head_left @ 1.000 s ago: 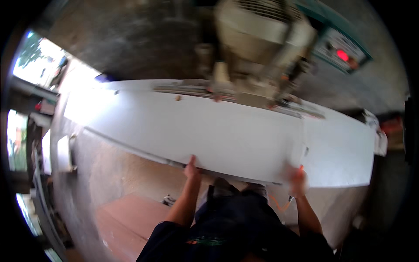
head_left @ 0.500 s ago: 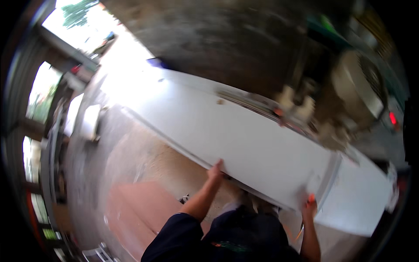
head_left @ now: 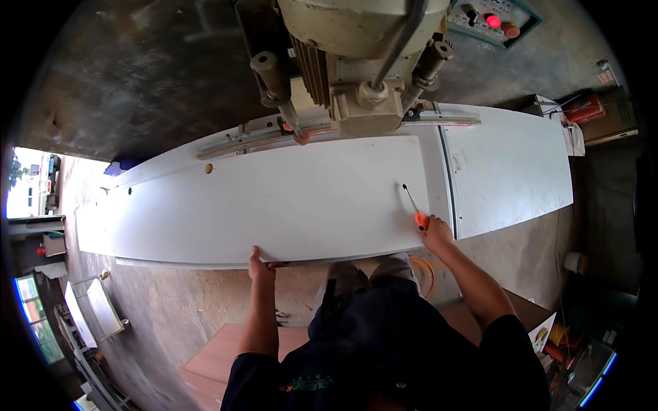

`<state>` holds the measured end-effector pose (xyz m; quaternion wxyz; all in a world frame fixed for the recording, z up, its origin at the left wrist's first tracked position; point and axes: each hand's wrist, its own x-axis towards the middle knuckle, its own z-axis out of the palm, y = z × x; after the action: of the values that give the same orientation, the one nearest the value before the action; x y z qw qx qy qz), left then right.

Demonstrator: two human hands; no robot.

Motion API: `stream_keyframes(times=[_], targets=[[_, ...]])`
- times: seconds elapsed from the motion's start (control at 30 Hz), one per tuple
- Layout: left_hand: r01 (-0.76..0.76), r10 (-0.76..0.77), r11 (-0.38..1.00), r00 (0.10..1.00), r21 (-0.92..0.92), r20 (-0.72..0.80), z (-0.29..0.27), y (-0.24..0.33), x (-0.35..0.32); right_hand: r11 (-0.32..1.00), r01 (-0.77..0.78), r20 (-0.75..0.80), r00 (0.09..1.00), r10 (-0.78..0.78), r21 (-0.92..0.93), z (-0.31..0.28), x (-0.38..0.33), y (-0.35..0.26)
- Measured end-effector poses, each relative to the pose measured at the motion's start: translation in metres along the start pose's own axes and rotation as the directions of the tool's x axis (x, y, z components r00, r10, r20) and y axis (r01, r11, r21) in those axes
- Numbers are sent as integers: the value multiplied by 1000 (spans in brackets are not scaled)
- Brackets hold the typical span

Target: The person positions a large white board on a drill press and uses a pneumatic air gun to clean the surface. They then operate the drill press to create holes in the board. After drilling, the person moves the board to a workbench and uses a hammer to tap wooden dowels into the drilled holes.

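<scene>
A long white panel lies flat across the worktable, with a round hole at its left part near the far edge. My left hand grips the panel's near edge, thumb on top and fingers underneath. At the panel's right end, my right hand is closed around a screwdriver with an orange and black handle. The shaft points away from me and to the left, over the panel. Whether its tip touches the surface I cannot tell.
A beige motor-driven machine stands over the panel's far edge, beside a metal fence rail. The white worktable extends to the right. A control box with a lit red button is at the far right. Brown boards lie low behind me.
The view has swung to the right and steadied, bringing the machine straight ahead. My left hand still holds the panel's near edge. My right hand, blurred before, now shows the screwdriver over the panel.
</scene>
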<state>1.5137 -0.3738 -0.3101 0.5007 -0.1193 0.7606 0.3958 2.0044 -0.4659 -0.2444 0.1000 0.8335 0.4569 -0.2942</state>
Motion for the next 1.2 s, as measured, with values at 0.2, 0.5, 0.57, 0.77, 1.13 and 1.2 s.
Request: stream_keyframes(times=[0.2, 0.5, 0.57, 0.77, 1.13, 1.2], targets=[[17, -24, 998, 995, 66, 100, 4, 12, 27, 997, 17, -109, 994, -9, 75, 6, 14, -11], [-22, 13, 997, 993, 71, 116, -13, 47, 65, 989, 75, -145, 988, -57, 125, 17, 18, -52], [-28, 14, 995, 989, 97, 144, -20, 55, 75, 990, 85, -127, 989, -71, 113, 21, 21, -56], [-51, 23, 984, 986, 171, 163, -26, 64, 77, 994, 68, -82, 995, -61, 89, 26, 24, -64], [-50, 25, 968, 994, 245, 103, -25, 63, 69, 990, 64, -115, 992, -49, 124, 26, 24, -65], [-36, 11, 966, 995, 256, 101, -26, 63, 70, 991, 61, -106, 993, -48, 123, 26, 26, -65]])
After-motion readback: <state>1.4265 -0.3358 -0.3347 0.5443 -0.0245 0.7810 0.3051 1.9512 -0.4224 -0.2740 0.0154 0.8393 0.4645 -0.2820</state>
